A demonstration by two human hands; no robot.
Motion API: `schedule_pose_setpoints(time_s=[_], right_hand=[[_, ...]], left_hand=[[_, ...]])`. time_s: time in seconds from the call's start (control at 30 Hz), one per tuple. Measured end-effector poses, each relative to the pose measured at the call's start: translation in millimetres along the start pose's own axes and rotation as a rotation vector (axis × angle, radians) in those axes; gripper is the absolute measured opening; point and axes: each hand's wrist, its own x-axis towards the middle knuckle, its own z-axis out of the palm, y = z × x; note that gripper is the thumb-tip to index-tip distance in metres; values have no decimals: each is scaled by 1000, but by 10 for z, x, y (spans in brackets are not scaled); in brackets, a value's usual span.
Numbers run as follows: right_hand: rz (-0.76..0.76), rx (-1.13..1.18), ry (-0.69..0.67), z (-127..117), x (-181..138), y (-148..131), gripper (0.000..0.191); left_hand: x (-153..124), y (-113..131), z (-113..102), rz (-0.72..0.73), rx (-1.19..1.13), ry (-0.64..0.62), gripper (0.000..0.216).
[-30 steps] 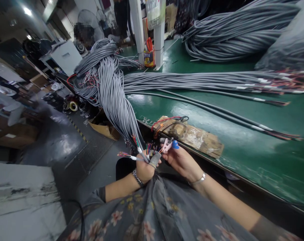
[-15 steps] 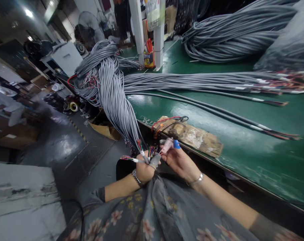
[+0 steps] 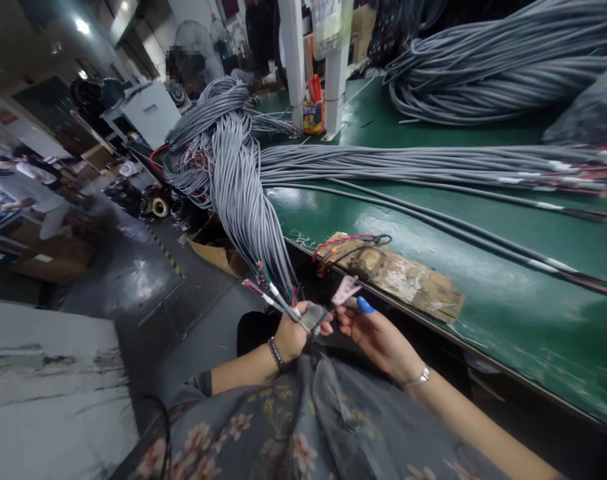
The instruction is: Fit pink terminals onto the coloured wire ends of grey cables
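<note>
My left hand [image 3: 292, 333] is closed around the ends of several grey cables [image 3: 286, 308], whose thin coloured wires fan out above the fist. A grey wrap [image 3: 313, 316] covers its thumb. Close by on the right, my right hand [image 3: 376, 333] has its fingertips pinched together near the left thumb, with a blue wrap [image 3: 365, 305] on one digit. A pale pink piece [image 3: 346, 291] shows at these fingertips; I cannot tell whether it is a finger wrap or a held clip. Anything finer in the pinch is hidden.
A heavy grey cable bundle [image 3: 248, 193] hangs over the edge of the green table [image 3: 313, 217]. Nearby lies a worn wooden block [image 3: 408, 277] with red and black leads. Stripped cables [image 3: 433, 160] stretch across the tabletop. A cardboard box [image 3: 216, 253] stands on the floor below.
The view has shifted, so the surroundings sit further right. My right fingers have turned and lowered slightly beside the left thumb. The cable ends in my left hand stand closer together.
</note>
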Motion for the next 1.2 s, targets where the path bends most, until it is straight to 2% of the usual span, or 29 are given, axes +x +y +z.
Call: schedule_pose_setpoints(time_s=[0.1, 0.2, 0.33, 0.47, 0.6, 0.77, 0.9, 0.97, 1.03, 1.17, 1.2], right_hand=[[-60, -130, 37, -35, -88, -34, 40], [-138, -337, 78, -20, -208, -105, 42], [-284, -710, -37, 73, -392, -205, 41], [-434, -869, -108, 157, -511, -248, 34], [-438, -925, -130, 225, -514, -256, 33], [-360, -869, -104, 263, -446, -223, 38], [-314, -741, -87, 250, -403, -136, 41], [-300, -688, -157, 252, -399, -91, 40], [-331, -650, -221, 251, -400, -51, 41], [-457, -725, -183, 196, -378, -4, 43], [-477, -743, -155, 170, -374, -16, 42]], left_hand=[[30, 20, 46, -21, 1, -45, 63], [22, 21, 63, -62, 132, -77, 56], [-36, -46, 65, -86, 370, -131, 38], [-74, -106, 74, 35, 470, -210, 17], [-98, -91, 57, 54, 463, -263, 17], [-184, -41, -2, 23, 253, -322, 42], [-247, 16, -61, 15, 175, -257, 56], [-260, 71, -98, 43, 212, -260, 57], [-243, 140, -146, 32, 270, -339, 56], [-81, 223, -222, -54, 405, -606, 52], [-28, 221, -220, -65, 438, -627, 51]])
